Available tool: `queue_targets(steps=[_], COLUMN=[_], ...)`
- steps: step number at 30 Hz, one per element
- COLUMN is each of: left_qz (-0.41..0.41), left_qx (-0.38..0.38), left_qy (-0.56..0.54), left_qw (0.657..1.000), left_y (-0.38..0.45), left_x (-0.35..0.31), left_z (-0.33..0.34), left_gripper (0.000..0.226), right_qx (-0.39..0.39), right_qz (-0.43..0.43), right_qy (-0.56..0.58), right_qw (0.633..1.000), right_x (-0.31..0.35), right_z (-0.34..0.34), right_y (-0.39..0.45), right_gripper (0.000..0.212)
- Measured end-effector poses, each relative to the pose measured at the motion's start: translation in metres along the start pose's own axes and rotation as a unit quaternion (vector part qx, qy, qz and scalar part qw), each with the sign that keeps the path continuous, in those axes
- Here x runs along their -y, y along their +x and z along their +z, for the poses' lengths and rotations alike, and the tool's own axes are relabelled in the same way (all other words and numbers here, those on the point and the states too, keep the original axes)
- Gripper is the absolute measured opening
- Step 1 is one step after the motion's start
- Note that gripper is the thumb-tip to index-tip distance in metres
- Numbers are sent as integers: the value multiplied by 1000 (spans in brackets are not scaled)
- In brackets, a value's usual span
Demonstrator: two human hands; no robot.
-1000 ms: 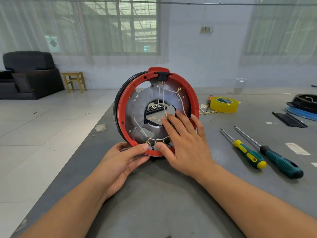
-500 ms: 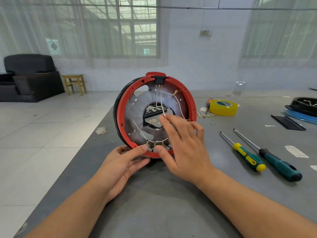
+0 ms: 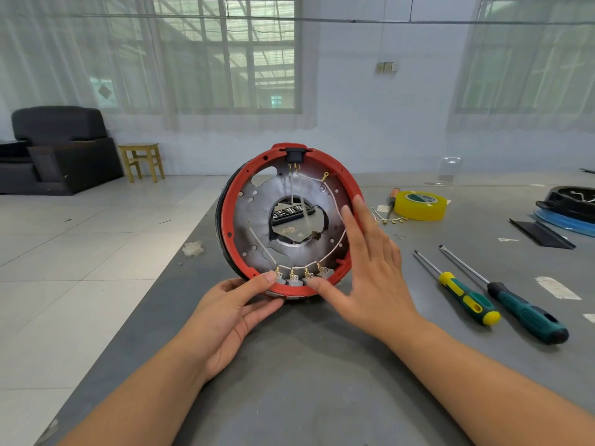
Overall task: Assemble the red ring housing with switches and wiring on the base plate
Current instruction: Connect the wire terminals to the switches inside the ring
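The red ring housing [image 3: 229, 201] stands on edge on the grey table, its open side facing me. Inside it sits the grey metal base plate [image 3: 254, 217] with a central hole. Several grey switches [image 3: 294, 280] line the bottom rim, joined by white wires [image 3: 335, 201] that run up to a black socket [image 3: 294, 155] at the top. My left hand [image 3: 230, 312] holds the bottom rim, thumb on the leftmost switch. My right hand [image 3: 370, 268] is spread with straight fingers beside the right rim, its thumb near the right switches.
Two screwdrivers [image 3: 467, 297] [image 3: 521, 312] lie to the right on the table [image 3: 306, 381]. A yellow tape roll [image 3: 420, 206], loose terminals and a small screwdriver sit further back. A black and blue part [image 3: 570, 207] is at the far right. The table's left edge runs close to the housing.
My right hand has lifted off the plate's centre and moved right to the rim, fingers spread. The housing has tipped slightly more upright. My left hand keeps its hold.
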State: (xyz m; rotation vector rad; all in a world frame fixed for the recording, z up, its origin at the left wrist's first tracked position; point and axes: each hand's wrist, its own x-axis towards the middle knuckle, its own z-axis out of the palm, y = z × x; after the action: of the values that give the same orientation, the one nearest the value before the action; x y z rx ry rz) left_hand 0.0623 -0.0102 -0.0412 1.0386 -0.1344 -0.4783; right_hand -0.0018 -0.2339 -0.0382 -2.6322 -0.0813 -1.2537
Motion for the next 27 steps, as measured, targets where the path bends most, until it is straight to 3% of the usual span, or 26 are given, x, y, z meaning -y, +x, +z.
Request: queue_targets(steps=[3,6,8,12,16,18,20,24,27], left_qz=[-4,-1,6,11,46,97,146,141,132], left_qx=[-2,-2,-9,-6,-59,-110,-135,-178,-225], left_qy=[-10,-17,-20,22,127,271,406,553,624], left_qw=[1000,1000,1000,1000,989,951,892,802,736], left_y=[0,-1,-1,-2,-5,-4,-5,-5,-5], left_x=[-1,-1,0,0,1,1,1,5,6], left_z=[0,0,-2,-1,8,7,4,3,3], left_gripper=[80,81,84,95,98,87,69,76,96], right_qx=[12,28,70,112,119,112,108,113,122], right_qz=[44,60,58,64,96,107,117,133,129], right_qy=[73,132,158,152,144,136,104,51,31], right_qw=[996,989,983,980,978,978,982,983,984], right_x=[-5,-10,-13,-14,-12,-8,-4,1,3], right_z=[1,4,4,1,-4,-7,-9,-12,-11], right_y=[-3,-5,-6,-7,-8,-9,-11,-13,-15], right_gripper=[130,136,126,87,79,76,78,80,81])
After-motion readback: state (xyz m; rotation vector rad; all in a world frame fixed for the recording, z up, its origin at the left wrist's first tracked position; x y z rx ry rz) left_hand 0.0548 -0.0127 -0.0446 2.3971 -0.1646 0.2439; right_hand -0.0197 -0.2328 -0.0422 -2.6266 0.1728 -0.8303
